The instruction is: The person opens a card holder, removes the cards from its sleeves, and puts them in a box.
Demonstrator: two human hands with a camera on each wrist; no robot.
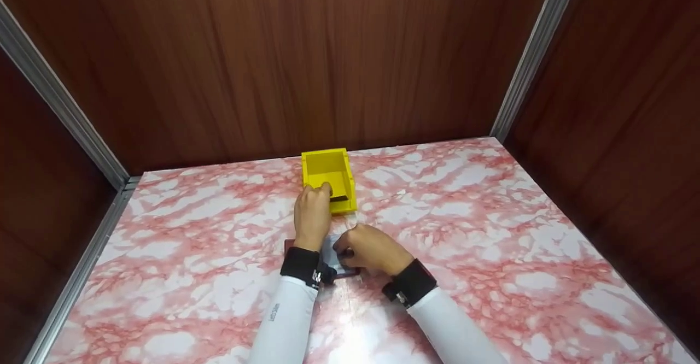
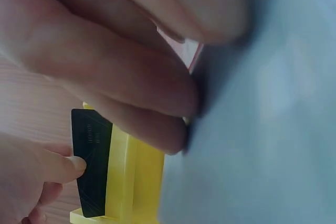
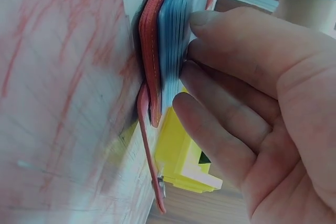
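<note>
My left hand (image 1: 313, 213) is at the front of a yellow bin (image 1: 327, 163), holding a black card (image 1: 339, 198) over its front part. In the left wrist view the thumb lies on the face of that black card (image 2: 93, 161). Nearer to me, a card holder (image 1: 350, 273) lies on the table, partly hidden under my left wrist. It has a stitched red cover (image 3: 150, 61) and a thick stack of clear sleeves (image 3: 172, 40). My right hand (image 1: 374, 246) is at the sleeves, its slightly bent fingertips (image 3: 185, 103) touching the stack's edge.
A strap (image 3: 148, 150) with a metal snap extends from the card holder. Beneath everything is a red-and-white marbled table (image 1: 208, 276). Brown wood-look panels (image 1: 262, 69) with metal corner posts (image 1: 533, 47) enclose the back and both sides.
</note>
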